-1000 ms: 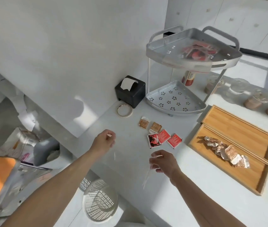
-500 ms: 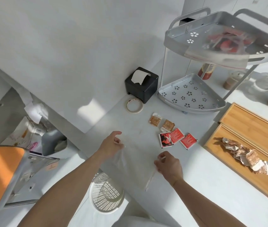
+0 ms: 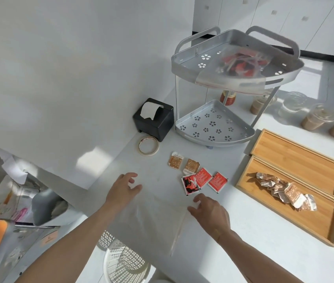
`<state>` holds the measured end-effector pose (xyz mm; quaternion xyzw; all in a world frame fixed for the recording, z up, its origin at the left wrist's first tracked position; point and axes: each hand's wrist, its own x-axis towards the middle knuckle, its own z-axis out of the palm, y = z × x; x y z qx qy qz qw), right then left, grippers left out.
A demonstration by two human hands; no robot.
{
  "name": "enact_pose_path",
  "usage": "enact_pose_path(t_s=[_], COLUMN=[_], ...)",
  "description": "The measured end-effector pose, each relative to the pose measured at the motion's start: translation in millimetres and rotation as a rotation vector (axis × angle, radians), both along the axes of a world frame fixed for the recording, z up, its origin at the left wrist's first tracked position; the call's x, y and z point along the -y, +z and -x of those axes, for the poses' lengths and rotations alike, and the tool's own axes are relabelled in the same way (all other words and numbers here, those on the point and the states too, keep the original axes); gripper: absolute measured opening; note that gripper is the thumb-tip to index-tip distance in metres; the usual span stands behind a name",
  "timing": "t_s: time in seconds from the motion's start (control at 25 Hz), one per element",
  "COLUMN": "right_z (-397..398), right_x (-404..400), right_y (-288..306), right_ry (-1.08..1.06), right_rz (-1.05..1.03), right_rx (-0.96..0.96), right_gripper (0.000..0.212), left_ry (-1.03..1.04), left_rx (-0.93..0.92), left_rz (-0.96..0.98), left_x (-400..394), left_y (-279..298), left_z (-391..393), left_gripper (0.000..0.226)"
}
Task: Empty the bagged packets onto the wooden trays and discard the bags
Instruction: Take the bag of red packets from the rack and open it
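An empty clear plastic bag (image 3: 155, 219) lies flat on the white counter near its front edge. My left hand (image 3: 122, 190) hovers over the bag's left top corner, fingers spread. My right hand (image 3: 210, 211) is at its right edge, fingers apart, holding nothing. Two wooden trays sit to the right: the near tray (image 3: 284, 219) holds a pile of silver-brown packets (image 3: 284, 190), the far tray (image 3: 297, 156) is bare. Another bag of red packets (image 3: 241, 64) rests on the top shelf of a metal rack (image 3: 184, 60).
Loose brown packets (image 3: 183, 164) and red packets (image 3: 202, 180) lie on the counter beyond my hands. A tape roll (image 3: 148, 146) and black tissue box (image 3: 153, 119) stand by the wall. Lidded cups (image 3: 317, 119) are at the back right. A white perforated bin (image 3: 125, 262) sits below the counter edge.
The bag, held up between both hands a second ago, now lies flat on the counter. Both hands have let go and opened their fingers.
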<state>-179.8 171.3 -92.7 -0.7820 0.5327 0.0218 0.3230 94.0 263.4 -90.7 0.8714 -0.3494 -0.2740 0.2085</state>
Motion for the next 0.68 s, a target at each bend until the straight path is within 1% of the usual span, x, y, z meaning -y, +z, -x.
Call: enact_pose_path(t_s=[0.16,0.28,0.4,0.56,0.64,0.68], right_z=[27.0,46.4,60.0,63.3,57.2,52.7], right_x=[45.9,96.1,143.3,173.9,179.2,180.5], right_y=[29.3,73.1,131.6,205.9,227.5,235.1], right_ry=[0.065,0.069,-0.007,-0.056,-0.008,0.037], right_rz=[0.227,0.418,0.624,0.897,0.997,1.023], right_rx=[-0.056,-0.071,-0.042,0.025,0.027,0.010], right_gripper=[0.033,0.034,0.033,0.036,0.045,0.051], left_ry=[-0.169,-0.362,-0.507,-0.577,-0.606,-0.633], left_rx=[0.070,0.154,0.268,0.427,0.460,0.473], left_rz=[0.091,0.210,0.393,0.595,0.632,0.616], left_x=[48.8,97.8,145.2,191.6,205.8,210.8], left_y=[43.5,96.2,158.3,222.3,241.9,249.0], left_z=[5.1,12.0,21.7,30.5,32.9,34.6], left_gripper=[0.024,0.022,0.024,0.031,0.039,0.044])
